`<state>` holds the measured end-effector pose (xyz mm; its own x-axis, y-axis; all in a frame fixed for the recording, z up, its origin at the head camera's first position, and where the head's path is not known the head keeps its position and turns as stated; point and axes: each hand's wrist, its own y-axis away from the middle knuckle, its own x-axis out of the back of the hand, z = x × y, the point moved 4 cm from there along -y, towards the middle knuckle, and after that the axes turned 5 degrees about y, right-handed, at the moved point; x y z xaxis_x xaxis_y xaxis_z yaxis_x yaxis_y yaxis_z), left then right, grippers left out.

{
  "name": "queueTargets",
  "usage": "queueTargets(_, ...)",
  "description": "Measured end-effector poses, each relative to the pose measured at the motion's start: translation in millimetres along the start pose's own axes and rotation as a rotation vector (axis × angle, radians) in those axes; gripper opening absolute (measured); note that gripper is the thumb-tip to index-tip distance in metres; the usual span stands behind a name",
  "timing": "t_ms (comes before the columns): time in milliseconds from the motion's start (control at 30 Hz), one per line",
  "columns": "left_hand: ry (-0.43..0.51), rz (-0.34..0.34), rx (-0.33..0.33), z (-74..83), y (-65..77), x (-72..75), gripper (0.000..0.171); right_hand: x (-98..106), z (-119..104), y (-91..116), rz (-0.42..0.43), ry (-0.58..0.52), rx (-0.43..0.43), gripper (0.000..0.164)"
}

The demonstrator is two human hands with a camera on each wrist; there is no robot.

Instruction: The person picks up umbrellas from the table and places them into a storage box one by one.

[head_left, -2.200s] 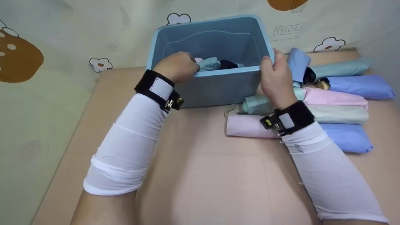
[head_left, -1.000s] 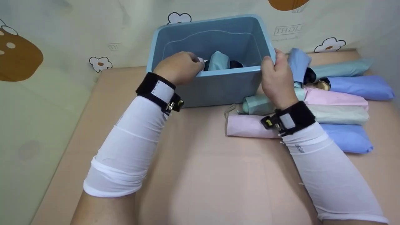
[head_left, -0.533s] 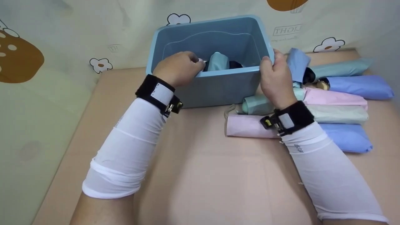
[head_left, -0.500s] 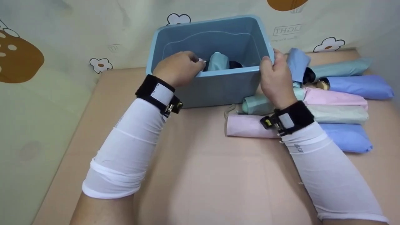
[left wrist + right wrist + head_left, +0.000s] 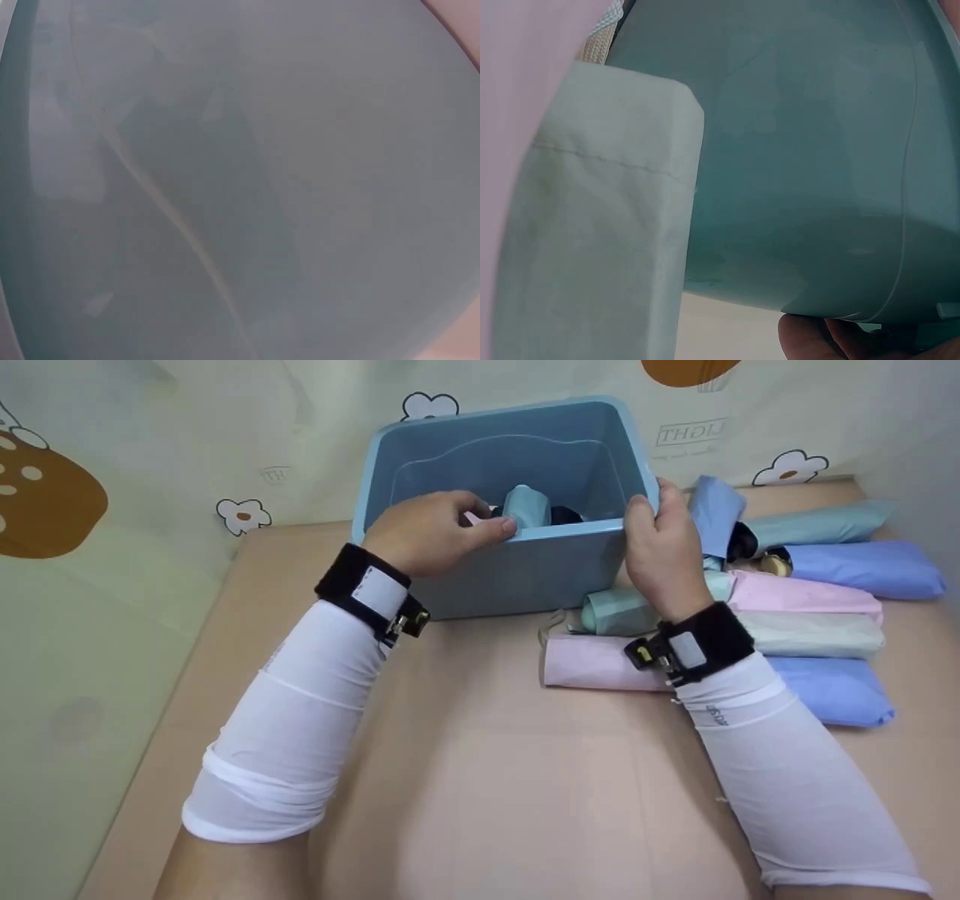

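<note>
Head view: the far blue rectangular plastic bin (image 5: 517, 576) is gripped by the right hand (image 5: 666, 553); left hand (image 5: 431, 532) thumb spread, hold indiscernible.

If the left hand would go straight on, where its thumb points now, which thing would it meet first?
The left hand would probably meet the teal bundle inside the blue bin first; they overlap in the head view, so the gap is unclear.

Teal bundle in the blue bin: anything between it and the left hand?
Nothing visible. The left hand reaches over the blue bin's near rim and visually overlaps the teal bundle; contact is unclear.
</note>
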<state>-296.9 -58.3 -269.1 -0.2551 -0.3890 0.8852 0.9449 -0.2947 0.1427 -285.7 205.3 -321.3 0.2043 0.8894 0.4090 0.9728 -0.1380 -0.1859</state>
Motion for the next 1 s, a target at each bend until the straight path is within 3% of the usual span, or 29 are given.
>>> queueTargets(133,-0.005,-0.014,-0.039,-1.4,1.3,-0.9,0.078,1,1,0,-0.001,-0.01,0.003,0.055)
queueTargets(267,-0.078,0.005,-0.065,-4.5,2.1,-3.1,0.075,1,1,0,0.002,-0.025,0.012,0.054)
queueTargets(467,-0.222,0.085,-0.033,-12.8,3.9,-0.7,0.059,0,0,0,-0.005,-0.039,0.017,0.054)
queueTargets(600,-0.275,0.128,-0.051,-23.3,9.9,3.8,0.046,-2,-2,0,-0.008,-0.041,0.024,0.054)
queueTargets(833,-0.343,0.251,-0.131,-32.5,16.8,1.7,0.051,-2,-3,0,-0.01,-0.036,0.03,0.054)
queueTargets(1000,-0.387,0.3,-0.139,-30.8,16.3,-3.7,0.054,1,-2,1,-0.014,-0.006,0.016,0.055)
